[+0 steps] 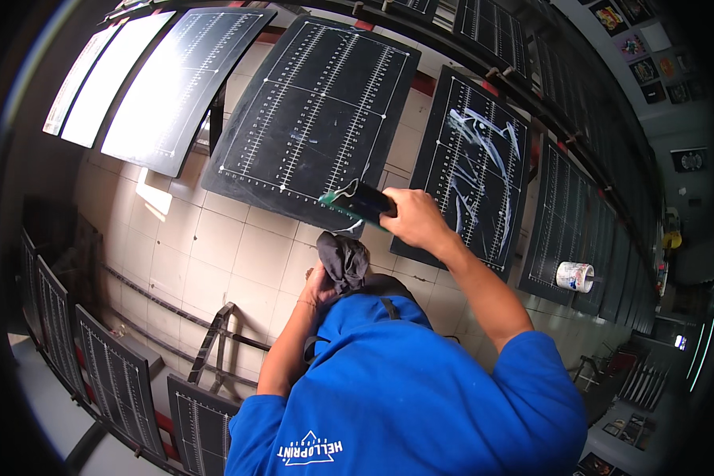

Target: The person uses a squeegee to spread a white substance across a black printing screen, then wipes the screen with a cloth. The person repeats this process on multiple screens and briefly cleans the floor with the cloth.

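Note:
My right hand grips the dark handle of a squeegee, whose green blade points left. The squeegee is over the near right corner of a black printing pallet marked with white ruler lines. I cannot tell whether the blade touches the surface. Close to my body, my left hand is closed round a crumpled dark grey cloth, just off the pallet's near edge. To the right, a second black pallet carries streaky white smears across its ruler marks.
Another ruled pallet at the right bears a stained white tub. Bright glare covers the pallets at far left. Behind me at lower left stand more pallets and a dark metal frame on the tiled floor.

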`<move>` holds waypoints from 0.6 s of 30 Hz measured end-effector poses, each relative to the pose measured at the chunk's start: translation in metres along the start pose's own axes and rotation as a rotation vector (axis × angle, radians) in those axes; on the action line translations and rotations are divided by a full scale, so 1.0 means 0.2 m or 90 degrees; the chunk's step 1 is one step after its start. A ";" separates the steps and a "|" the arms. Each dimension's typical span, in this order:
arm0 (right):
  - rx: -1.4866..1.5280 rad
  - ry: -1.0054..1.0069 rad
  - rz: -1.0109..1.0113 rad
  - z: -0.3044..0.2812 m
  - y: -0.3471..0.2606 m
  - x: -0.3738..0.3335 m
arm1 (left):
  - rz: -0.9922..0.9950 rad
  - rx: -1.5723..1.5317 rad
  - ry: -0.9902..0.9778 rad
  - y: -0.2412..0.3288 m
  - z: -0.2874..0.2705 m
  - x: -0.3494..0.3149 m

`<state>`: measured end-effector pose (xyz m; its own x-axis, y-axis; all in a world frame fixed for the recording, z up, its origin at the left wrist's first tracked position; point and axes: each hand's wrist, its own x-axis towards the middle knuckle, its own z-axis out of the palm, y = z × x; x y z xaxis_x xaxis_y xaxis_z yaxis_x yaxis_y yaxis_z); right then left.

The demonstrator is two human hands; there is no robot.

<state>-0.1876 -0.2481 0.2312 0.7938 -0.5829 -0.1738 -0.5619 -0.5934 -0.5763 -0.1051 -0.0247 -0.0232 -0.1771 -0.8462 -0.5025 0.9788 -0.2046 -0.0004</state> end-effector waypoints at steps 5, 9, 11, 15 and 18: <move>-0.019 -0.192 -0.014 0.08 0.01 0.13 | 0.010 -0.033 -0.014 -0.02 0.05 -0.05; -0.040 -0.188 -0.025 0.13 0.12 0.25 | 0.028 -0.081 -0.010 -0.06 0.05 -0.03; -0.079 -0.175 -0.033 0.09 0.17 0.34 | 0.037 -0.097 -0.006 -0.07 0.02 -0.01; -0.089 -0.144 0.014 -0.09 0.39 0.64 | 0.063 -0.120 0.041 -0.10 0.04 0.05; -0.124 -0.179 0.015 -0.24 0.48 0.92 | 0.096 -0.131 0.077 -0.13 0.02 0.07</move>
<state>-0.1071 -0.4399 0.1821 0.7983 -0.4376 -0.4137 -0.5928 -0.6922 -0.4117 -0.1342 -0.0333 -0.0264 -0.0262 -0.7917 -0.6104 0.9956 0.0343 -0.0873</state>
